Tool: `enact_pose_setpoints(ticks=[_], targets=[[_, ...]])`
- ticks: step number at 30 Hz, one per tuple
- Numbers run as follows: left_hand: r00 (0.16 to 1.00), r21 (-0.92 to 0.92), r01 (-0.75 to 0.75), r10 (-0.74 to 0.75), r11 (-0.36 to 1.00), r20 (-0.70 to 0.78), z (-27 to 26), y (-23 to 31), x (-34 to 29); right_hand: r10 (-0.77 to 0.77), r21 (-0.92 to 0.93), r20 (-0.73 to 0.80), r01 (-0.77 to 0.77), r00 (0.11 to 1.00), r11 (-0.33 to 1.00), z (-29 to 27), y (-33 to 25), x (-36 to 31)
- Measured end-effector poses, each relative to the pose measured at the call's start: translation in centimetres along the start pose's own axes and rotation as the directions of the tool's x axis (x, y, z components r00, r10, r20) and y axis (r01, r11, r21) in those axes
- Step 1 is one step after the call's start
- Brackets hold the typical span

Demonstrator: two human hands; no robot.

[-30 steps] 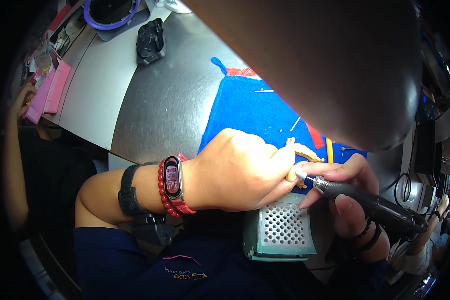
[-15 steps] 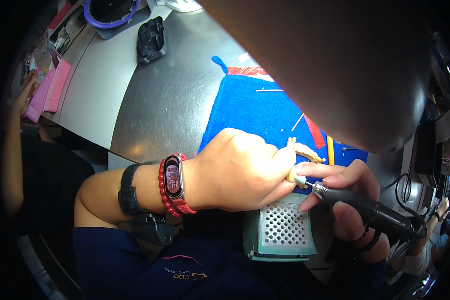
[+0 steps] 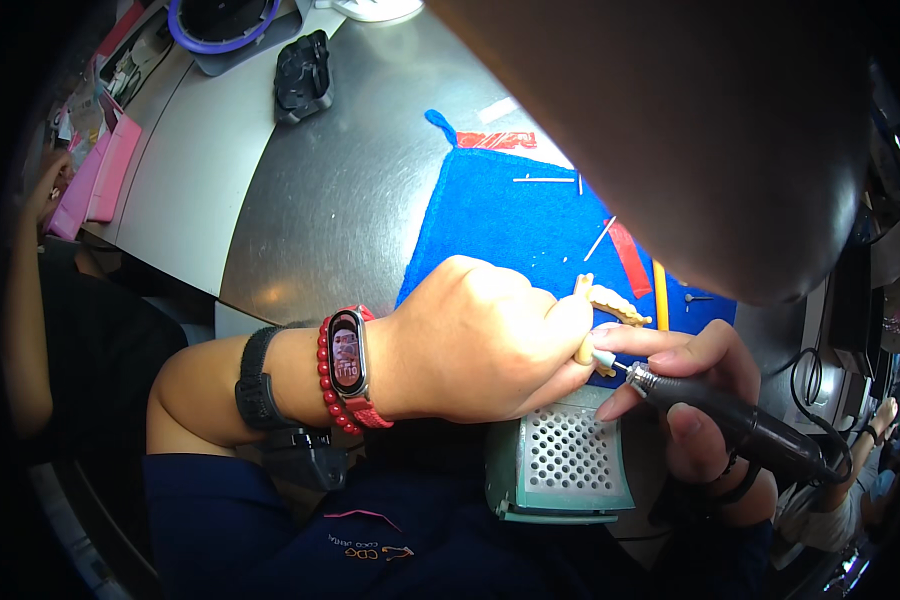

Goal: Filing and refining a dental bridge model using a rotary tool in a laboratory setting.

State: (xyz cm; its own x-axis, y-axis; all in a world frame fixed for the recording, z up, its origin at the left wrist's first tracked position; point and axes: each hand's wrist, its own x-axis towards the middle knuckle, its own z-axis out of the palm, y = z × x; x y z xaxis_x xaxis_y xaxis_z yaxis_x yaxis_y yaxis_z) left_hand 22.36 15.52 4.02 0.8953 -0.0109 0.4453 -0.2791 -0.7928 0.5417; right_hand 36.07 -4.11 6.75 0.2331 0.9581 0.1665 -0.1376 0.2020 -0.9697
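My left hand (image 3: 480, 345) is closed in a pinch on a small cream piece (image 3: 584, 350), mostly hidden by the fingers. In my right hand (image 3: 710, 375) is a black rotary handpiece (image 3: 740, 418) with a silver collar. Its pale blue grinding tip (image 3: 603, 357) meets or nearly meets the cream piece, and the right fingers reach close to the left fingertips. Just beyond them a cream, toothed dental arch (image 3: 618, 303) shows above the blue cloth (image 3: 500, 225). Whether the arch and the small piece are joined cannot be seen.
Below the hands stands a green box with a perforated white top (image 3: 570, 450). A yellow stick (image 3: 661, 295), red strips (image 3: 626, 258) and thin white sticks (image 3: 600, 240) lie on the cloth. A large dark rounded shape (image 3: 670, 140) blocks the upper right. A black tray (image 3: 303, 78) sits on the metal bench.
Both hands keep almost the same pose, with the grinding tip still at the cream piece. The dark shape at upper right has shifted slightly right, uncovering more of the cloth.
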Motion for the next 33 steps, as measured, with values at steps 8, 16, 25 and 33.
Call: enact_pose_setpoints(ticks=[8, 16, 25, 33], targets=[[0.999, 0.092, -0.042, 0.044, 0.995, -0.018, -0.4, 0.1, 0.3, 0.09, -0.101, -0.102, -0.1, 0.991, 0.99, 1.0, -0.6, -0.1], [0.999, 0.049, -0.03, 0.029, 0.998, 0.015, -0.5, 0.3, 0.3, 0.048, -0.221, -0.081, -0.065, 0.996, 0.973, 1.1, -1.2, -0.2], [0.998, 0.095, -0.052, 0.054, 0.994, -0.018, -0.3, 0.1, 0.1, 0.07, -0.189, -0.064, -0.081, 0.995, 0.979, 1.2, -1.0, -0.2], [0.998, 0.135, -0.05, 0.053, 0.99, -0.022, -0.3, 0.1, 0.1, -0.043, -0.122, -0.062, 0.035, 0.997, 0.992, 1.3, -0.3, -0.3]])
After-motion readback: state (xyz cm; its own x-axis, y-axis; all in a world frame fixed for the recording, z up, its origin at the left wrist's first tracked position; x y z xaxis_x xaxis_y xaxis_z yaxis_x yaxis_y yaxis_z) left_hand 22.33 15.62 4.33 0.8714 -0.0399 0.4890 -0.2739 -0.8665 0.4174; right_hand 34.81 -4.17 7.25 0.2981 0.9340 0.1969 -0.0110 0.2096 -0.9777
